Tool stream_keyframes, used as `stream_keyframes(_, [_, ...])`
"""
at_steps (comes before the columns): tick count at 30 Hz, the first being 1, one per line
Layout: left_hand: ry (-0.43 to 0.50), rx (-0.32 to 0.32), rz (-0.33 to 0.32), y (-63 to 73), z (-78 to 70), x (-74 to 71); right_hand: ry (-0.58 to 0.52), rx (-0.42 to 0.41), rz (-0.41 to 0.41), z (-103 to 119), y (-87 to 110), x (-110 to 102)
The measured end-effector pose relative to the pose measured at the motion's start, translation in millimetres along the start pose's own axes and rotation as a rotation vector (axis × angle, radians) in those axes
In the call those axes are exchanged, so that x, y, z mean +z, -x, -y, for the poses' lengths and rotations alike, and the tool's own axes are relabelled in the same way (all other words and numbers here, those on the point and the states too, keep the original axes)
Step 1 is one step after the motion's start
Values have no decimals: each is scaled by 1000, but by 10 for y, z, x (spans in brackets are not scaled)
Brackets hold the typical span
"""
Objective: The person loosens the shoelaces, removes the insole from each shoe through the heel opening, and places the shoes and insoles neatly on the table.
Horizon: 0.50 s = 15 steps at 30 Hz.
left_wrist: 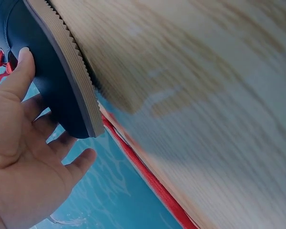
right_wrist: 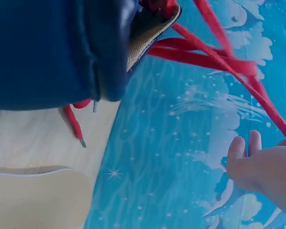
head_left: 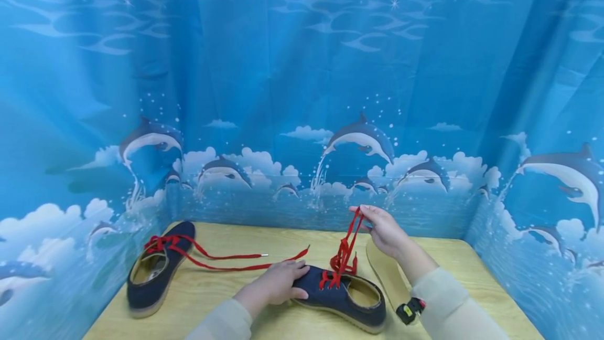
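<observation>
A navy shoe (head_left: 316, 298) with a tan sole lies on the table, its toe to the left. Round its toe my left hand (head_left: 279, 281) takes hold; in the left wrist view the thumb (left_wrist: 23, 71) presses the upper and the other fingers lie along the far side. My right hand (head_left: 384, 231) is raised above the shoe and pinches the red shoelace (head_left: 348, 243), drawn up from the eyelets in strands. In the right wrist view the lace (right_wrist: 257, 90) runs taut to the hand, whose pinching fingertips are partly out of frame. A loose lace end (right_wrist: 74, 126) hangs beside the shoe.
A second navy shoe (head_left: 162, 277) stands at the left, its red laces (head_left: 226, 262) trailing toward my left hand. A beige insole (head_left: 384, 266) lies right of the held shoe, under my right forearm. A dolphin-print curtain (head_left: 292, 93) encloses the table's (head_left: 222, 232) back and sides.
</observation>
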<state>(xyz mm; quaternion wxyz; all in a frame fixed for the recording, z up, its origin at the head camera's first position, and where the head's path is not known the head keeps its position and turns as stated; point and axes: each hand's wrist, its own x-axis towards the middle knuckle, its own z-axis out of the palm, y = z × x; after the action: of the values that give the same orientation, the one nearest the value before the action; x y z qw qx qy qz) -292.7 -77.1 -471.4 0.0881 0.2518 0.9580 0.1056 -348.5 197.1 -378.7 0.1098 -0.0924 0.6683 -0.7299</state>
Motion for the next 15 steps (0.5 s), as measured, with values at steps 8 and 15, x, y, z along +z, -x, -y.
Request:
stream_keyframes(8, [2, -1, -5, -8, -9, 3, 407, 74, -146, -187, -37, -176])
stream_keyframes(15, [4, 0, -9, -5, -1, 11, 712, 95, -214, -384, -18, -324])
